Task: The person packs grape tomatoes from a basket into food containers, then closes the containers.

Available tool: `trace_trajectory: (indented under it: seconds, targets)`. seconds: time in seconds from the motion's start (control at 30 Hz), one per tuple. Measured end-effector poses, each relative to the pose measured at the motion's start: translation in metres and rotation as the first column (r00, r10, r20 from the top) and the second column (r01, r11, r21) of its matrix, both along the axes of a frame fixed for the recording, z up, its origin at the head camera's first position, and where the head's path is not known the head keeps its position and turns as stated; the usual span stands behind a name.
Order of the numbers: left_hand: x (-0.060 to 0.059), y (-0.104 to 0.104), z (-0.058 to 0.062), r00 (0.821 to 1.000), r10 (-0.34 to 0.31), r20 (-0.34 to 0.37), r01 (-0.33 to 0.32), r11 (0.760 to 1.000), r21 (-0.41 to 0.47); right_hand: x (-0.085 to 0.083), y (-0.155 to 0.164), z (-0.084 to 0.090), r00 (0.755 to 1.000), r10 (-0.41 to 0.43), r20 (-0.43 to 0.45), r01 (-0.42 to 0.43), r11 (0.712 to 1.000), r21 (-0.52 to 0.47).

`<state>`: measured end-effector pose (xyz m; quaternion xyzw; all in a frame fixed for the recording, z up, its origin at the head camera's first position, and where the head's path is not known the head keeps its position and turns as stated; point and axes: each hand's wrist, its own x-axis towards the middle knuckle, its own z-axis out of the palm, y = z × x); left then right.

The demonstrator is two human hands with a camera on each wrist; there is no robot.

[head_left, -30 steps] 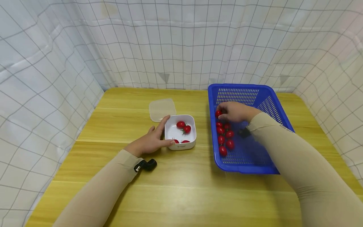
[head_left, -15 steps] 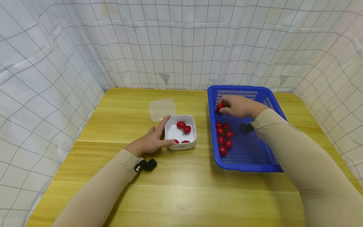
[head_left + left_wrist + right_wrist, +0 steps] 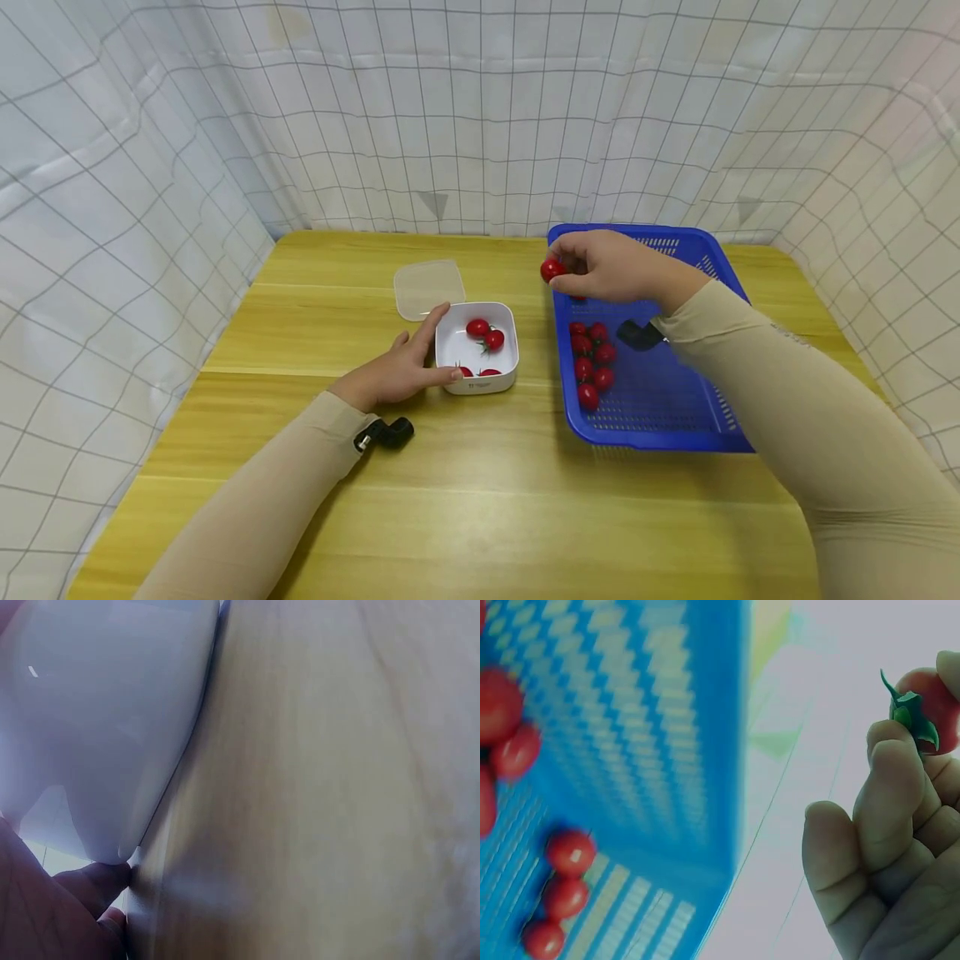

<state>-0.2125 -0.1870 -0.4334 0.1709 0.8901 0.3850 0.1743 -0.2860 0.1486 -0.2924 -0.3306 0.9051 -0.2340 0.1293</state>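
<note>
On the tabletop (image 3: 487, 500), the left hand (image 3: 397, 375) lies with spread fingers against the white container (image 3: 480, 350) holding tomatoes; its clear lid (image 3: 427, 287) sits behind. Farther right, the right hand (image 3: 611, 267) pinches a cherry tomato (image 3: 552, 269) above the blue basket's (image 3: 652, 433) left rim. Only the right wrist view shows the tomato's green stem.

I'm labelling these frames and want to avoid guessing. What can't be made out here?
- Head view: the right hand covers part of the tomato it pinches, and a tomato below it in the blue basket.
- Head view: the white container near wall hides part of two tomatoes.
- Left wrist view: the container's blurred side fills the frame; only a bit of the left hand shows.
- Right wrist view: the frame edge cuts the pinched tomato.
</note>
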Motion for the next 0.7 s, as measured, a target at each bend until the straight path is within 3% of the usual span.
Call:
trace_trajectory:
  seconds: [0.33, 0.7]
  targets:
    - [-0.001, 0.001, 0.001, 1.000, -0.006, 0.004, 0.006, 1.000, -0.012, 0.025, -0.045, 0.000, 0.981, 0.193, 0.035, -0.195, 0.979, 0.064]
    - [0.001, 0.001, 0.002, 1.000, -0.002, 0.017, 0.003, 1.000, -0.014, 0.030, -0.065, -0.001, 0.963, 0.270, 0.019, -0.270, 0.955, 0.120]
